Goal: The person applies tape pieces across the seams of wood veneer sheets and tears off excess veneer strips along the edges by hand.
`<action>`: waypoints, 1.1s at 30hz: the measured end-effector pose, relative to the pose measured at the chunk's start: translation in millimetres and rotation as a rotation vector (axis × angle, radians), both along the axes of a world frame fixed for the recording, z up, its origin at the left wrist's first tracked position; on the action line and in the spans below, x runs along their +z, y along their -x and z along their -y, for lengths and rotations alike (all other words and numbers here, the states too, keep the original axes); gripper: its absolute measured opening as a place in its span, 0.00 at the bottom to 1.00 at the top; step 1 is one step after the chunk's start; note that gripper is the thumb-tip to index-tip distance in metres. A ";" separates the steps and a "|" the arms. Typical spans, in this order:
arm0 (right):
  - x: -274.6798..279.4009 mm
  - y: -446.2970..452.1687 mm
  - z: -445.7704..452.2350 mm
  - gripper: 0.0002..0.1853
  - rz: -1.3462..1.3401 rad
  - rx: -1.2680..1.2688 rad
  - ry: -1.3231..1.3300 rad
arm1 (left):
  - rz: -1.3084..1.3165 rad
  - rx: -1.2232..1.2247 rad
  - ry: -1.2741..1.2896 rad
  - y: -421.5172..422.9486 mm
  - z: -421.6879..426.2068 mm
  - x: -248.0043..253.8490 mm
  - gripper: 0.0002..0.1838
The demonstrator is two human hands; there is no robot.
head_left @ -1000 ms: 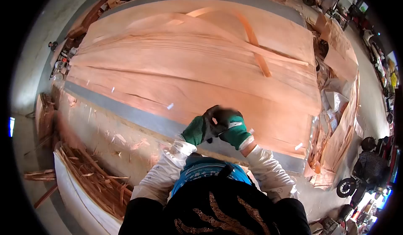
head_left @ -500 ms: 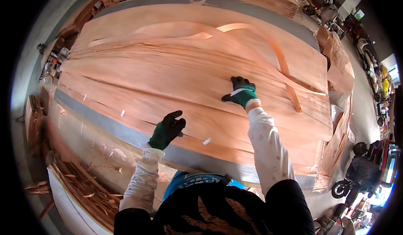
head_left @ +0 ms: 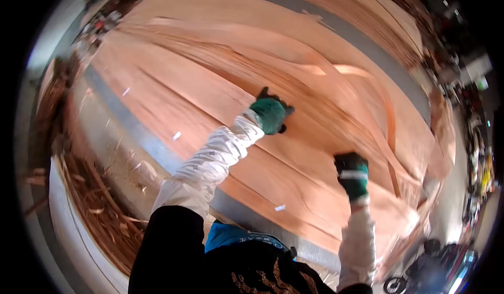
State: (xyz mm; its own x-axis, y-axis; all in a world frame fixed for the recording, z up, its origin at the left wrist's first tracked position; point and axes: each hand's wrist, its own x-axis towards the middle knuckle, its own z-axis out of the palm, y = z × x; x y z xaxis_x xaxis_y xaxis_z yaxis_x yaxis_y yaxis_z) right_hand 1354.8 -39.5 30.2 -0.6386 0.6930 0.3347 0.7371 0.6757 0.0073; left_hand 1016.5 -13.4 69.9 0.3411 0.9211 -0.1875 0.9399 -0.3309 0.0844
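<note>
Thin reddish wood veneer sheets (head_left: 210, 97) lie in overlapping, wrinkled layers over a wide surface with a grey edge. My left hand (head_left: 271, 111), in a green and black glove, reaches over the middle of the sheets, its fingers spread beside a dark fold. To its right is my right hand (head_left: 353, 174), gloved alike with a white band, its fingers curled at the veneer; whether they pinch a sheet edge is hidden. A loose curved veneer strip (head_left: 391, 121) lies across the sheets at the right.
Another veneer stack (head_left: 341, 5) stands beyond the far grey edge. Scrap strips (head_left: 97, 210) fill a white-sided holder at lower left. Crumpled veneer (head_left: 442, 131) hangs at the right end. A motorbike (head_left: 428, 270) stands at lower right.
From together near my body, my hands have moved apart onto the veneer. My left hand has since reached further forward and right; my right hand's fingers have curled. The view has turned.
</note>
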 end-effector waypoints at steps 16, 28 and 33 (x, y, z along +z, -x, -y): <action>-27.2 16.9 190.6 0.18 0.010 0.049 0.643 | 0.087 -0.026 0.169 36.0 202.4 -79.2 0.24; -51.4 9.3 193.2 0.15 -0.267 -0.212 0.802 | 0.426 -0.394 -0.403 -115.3 -94.1 -0.1 0.21; -46.9 14.3 189.7 0.13 -0.270 -0.341 0.835 | 0.324 -0.532 -0.345 -240.7 -171.8 -7.1 0.39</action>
